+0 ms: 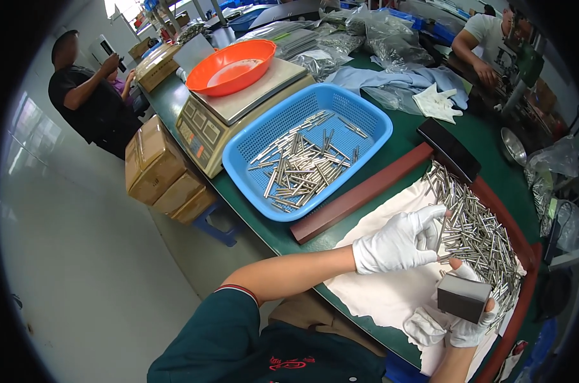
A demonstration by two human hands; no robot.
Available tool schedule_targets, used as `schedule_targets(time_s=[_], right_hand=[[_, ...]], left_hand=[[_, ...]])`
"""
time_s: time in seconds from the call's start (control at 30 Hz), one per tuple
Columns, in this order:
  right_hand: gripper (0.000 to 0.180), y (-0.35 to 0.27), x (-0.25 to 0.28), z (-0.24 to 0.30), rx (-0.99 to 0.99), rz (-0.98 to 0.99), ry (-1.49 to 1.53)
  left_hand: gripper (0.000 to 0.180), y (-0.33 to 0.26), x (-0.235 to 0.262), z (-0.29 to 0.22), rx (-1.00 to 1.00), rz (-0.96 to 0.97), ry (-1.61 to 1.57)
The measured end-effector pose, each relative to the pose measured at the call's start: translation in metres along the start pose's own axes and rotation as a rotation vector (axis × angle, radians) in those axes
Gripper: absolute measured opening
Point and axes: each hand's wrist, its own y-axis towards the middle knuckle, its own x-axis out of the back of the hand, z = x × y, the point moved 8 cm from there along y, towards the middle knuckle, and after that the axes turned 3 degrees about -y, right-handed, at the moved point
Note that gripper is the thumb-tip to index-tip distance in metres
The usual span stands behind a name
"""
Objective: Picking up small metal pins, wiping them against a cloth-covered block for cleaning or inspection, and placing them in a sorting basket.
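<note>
My left hand (398,241), in a white glove with bare fingertips, pinches a slim metal pin (441,235) over the near side of a pile. My right hand (471,329), also gloved with bare fingertips showing, grips a dark grey rectangular block (463,299) with a lighter top face. Beyond both hands spreads the heap of shiny metal pins (478,230), lying on a white cloth (379,290). A crumpled white glove or cloth (423,327) rests beside my right hand. More pins (305,166) lie loose inside a blue perforated basket (235,143) to the left.
Reddish-brown bars (360,195) border the cloth, and a black phone-like object (449,150) rests at their corner. Behind the basket stands a scale (200,131) carrying an orange bowl (232,67). Cardboard boxes (158,166) are at left. Two people (85,96) (487,45) are nearby.
</note>
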Motion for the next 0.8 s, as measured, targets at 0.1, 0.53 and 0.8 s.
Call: schedule_targets(time_s=[0.1, 0.53, 0.8], right_hand=[[0.118, 0.002, 0.010, 0.006, 0.089, 0.001, 0.154], [0.101, -0.004, 0.036, 0.044, 0.213, -0.019, 0.325], [0.091, 0.000, 0.043, 0.043, 0.115, -0.058, 0.745]], left_hand=[[0.068, -0.003, 0.002, -0.001, 0.002, -0.028, 0.016], [0.071, 0.057, 0.113, -0.187, -0.446, -0.229, 0.702], [0.071, 0.185, 0.398, -0.105, -0.082, -0.973, 1.036]])
